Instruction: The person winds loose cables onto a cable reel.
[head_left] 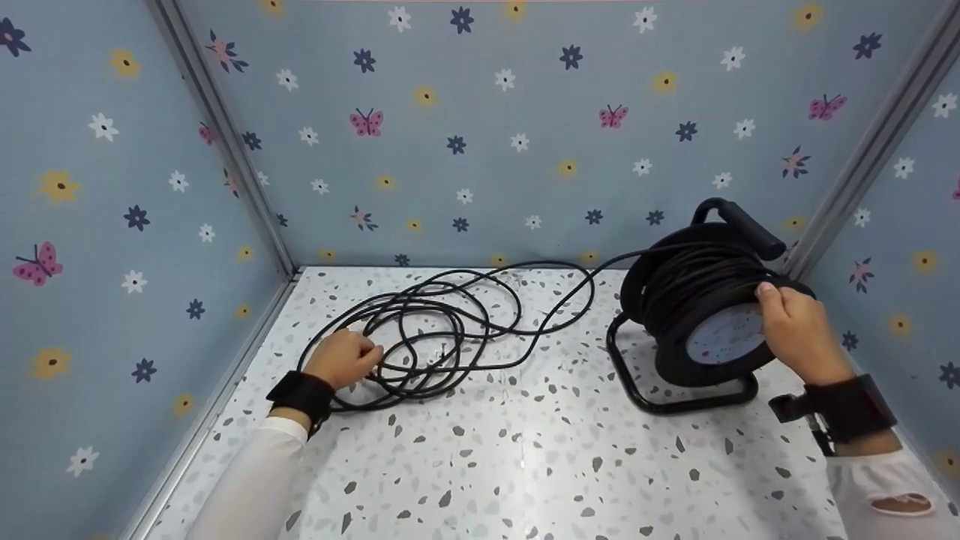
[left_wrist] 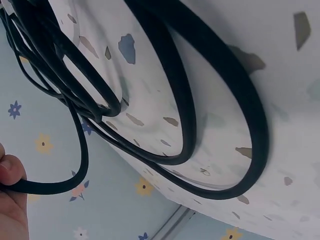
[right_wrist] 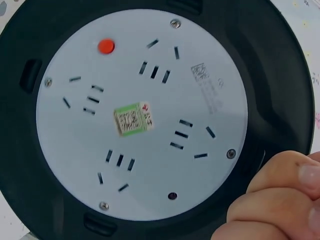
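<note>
A black cable reel (head_left: 705, 281) stands on its tubular frame (head_left: 667, 409) at the right, wound with black cable. The right hand (head_left: 802, 330) grips the rim of its front disc, thumb on the edge. In the right wrist view, the disc's pale round panel (right_wrist: 150, 170) shows slots, screws, a red button (right_wrist: 106, 46) and a green-edged sticker (right_wrist: 133, 119). To the left, loose cable (left_wrist: 260, 125) lies in wide overlapping loops, one length running up to the reel. The left hand (head_left: 345, 358), at the loops' left side, pinches a stretch of cable.
Flower-and-butterfly panels (head_left: 487, 165) enclose the white speckled surface (head_left: 510, 465) at the back and both sides. Metal corner posts (head_left: 225, 135) join the panels. The reel's carrying handle (head_left: 754, 229) leans near the back right corner.
</note>
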